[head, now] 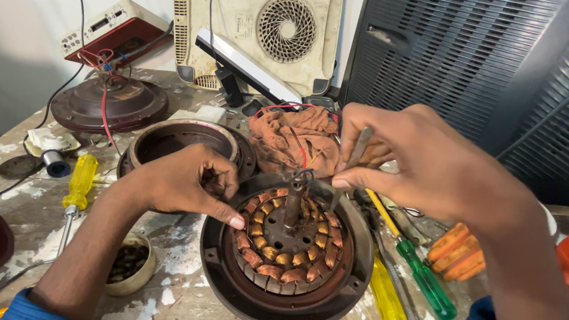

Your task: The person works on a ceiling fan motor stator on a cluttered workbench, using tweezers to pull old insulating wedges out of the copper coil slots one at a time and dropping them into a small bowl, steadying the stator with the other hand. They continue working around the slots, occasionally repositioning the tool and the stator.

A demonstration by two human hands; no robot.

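Observation:
A round dark motor housing point(222, 270) lies on the workbench with a ring of copper windings point(284, 256) and a central shaft point(292, 205) inside it. My left hand point(184, 182) rests on the ring's left edge, thumb pressing the windings. My right hand point(426, 161) hovers above the right side and pinches a thin grey metal tool point(354, 155) whose tip points down at the windings near the shaft. Red, blue and yellow wires point(302, 156) rise from the shaft top.
An orange rag point(286, 136) lies behind the motor. A second housing shell point(178, 138) sits at back left. Yellow screwdrivers point(80, 181) point(387, 298), a green one point(427, 281), orange-handled pliers point(460, 252), a small cup of parts point(129, 263), a meter point(115, 31) and a grey cabinet point(482, 60) surround it.

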